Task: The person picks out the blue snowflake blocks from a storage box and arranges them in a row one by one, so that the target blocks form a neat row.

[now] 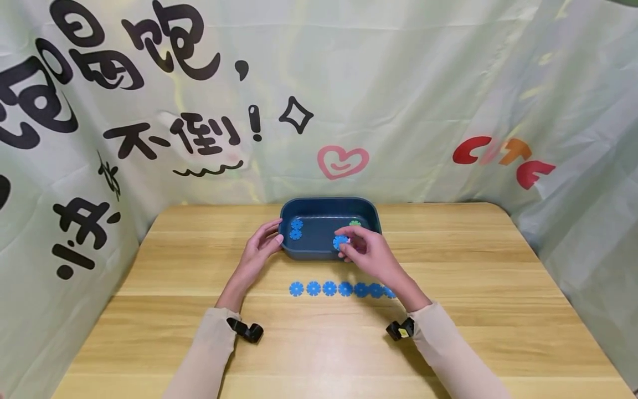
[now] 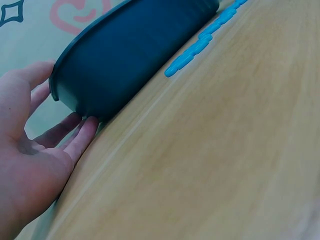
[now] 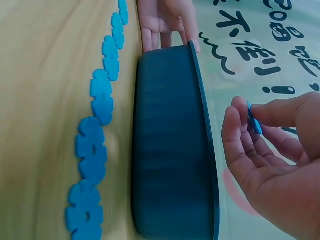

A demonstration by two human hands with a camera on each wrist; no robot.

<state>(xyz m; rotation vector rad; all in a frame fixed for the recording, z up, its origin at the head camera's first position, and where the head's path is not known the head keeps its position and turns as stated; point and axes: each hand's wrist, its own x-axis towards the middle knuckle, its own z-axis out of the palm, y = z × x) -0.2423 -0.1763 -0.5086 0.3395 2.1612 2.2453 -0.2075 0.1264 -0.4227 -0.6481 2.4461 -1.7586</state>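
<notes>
My right hand (image 1: 366,250) pinches a blue snowflake building disc (image 1: 340,243) between thumb and fingers, above the near right part of the dark blue bin (image 1: 319,255). In the right wrist view the disc (image 3: 254,120) appears edge-on. My left hand (image 1: 260,248) touches the bin's left end, and in the left wrist view its extended fingers (image 2: 82,137) rest against the wall and rim. Inside the bin, two blue discs (image 1: 296,229) are at the left and a green disc (image 1: 355,223) at the right. Something pinkish beside the right fingers is mostly hidden.
Several blue discs form a row (image 1: 329,288) on the wooden table (image 1: 319,343) in front of the bin; my right wrist partly covers its right end. Behind the table hangs a pale printed cloth (image 1: 408,83). A black wrist camera (image 1: 247,331) sits on each wrist.
</notes>
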